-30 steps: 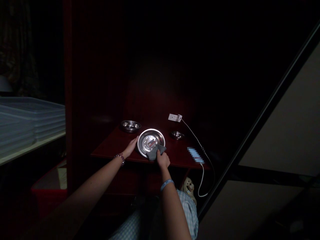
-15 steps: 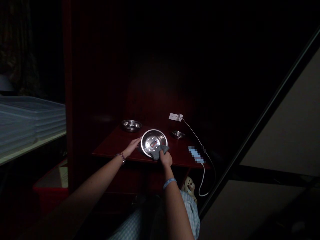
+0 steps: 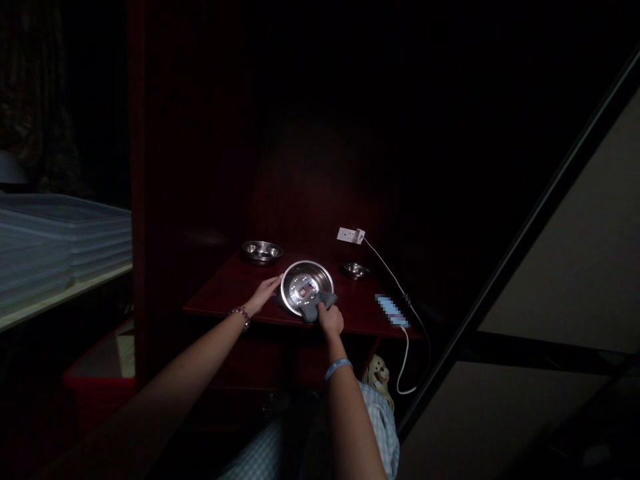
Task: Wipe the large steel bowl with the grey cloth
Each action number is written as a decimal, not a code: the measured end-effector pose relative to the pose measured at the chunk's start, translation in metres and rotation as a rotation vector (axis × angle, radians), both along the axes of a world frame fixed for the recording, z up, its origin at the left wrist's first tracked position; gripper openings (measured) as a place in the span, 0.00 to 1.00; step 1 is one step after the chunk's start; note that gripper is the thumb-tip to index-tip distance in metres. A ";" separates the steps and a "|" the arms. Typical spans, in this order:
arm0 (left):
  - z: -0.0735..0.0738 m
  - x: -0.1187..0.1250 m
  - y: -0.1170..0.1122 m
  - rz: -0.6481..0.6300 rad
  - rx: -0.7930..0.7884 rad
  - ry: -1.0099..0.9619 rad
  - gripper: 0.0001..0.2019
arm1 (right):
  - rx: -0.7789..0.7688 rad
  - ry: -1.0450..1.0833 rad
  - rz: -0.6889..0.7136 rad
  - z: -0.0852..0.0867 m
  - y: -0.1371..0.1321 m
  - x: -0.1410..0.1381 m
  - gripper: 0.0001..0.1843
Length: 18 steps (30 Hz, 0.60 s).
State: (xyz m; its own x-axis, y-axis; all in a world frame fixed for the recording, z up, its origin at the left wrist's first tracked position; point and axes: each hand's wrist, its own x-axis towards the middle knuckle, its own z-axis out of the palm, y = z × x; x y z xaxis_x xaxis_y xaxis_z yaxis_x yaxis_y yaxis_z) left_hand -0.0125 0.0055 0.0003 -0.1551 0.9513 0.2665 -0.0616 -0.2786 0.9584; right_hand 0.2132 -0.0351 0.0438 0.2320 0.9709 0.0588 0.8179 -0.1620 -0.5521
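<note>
A shiny steel bowl (image 3: 304, 283) is tipped up towards me on a dark red wooden shelf (image 3: 225, 290). My left hand (image 3: 265, 291) steadies the bowl's left rim, fingers laid against it. My right hand (image 3: 330, 320) is closed on a grey cloth (image 3: 316, 306) pressed against the bowl's lower right edge. A blue band circles my right wrist and a bead bracelet my left.
A second steel bowl (image 3: 262, 251) sits at the shelf's back left and a small steel dish (image 3: 355, 270) to the right. A white charger (image 3: 351, 235) with its cable runs to a blurred phone (image 3: 391, 310). Stacked clear plastic trays (image 3: 60, 240) stand on the left.
The bowl has tilted up and shifted slightly right. My right hand with the cloth has moved a little along its lower right rim, and my left hand has followed the rim.
</note>
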 end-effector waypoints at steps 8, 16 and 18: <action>0.002 0.001 -0.003 0.015 0.006 0.018 0.35 | 0.013 0.009 0.002 -0.001 -0.001 0.000 0.25; 0.004 0.001 -0.004 0.017 0.012 0.040 0.34 | 0.011 0.011 -0.012 -0.002 -0.003 -0.001 0.26; 0.004 0.001 -0.005 0.025 0.016 0.033 0.34 | 0.019 0.013 -0.007 -0.002 -0.003 -0.002 0.26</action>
State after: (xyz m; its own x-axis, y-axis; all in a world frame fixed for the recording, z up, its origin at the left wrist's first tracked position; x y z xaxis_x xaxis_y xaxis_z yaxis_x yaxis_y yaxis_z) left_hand -0.0111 0.0005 0.0044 -0.1695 0.9428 0.2871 -0.0229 -0.2950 0.9552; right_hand 0.2111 -0.0385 0.0422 0.2395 0.9680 0.0745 0.8097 -0.1568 -0.5655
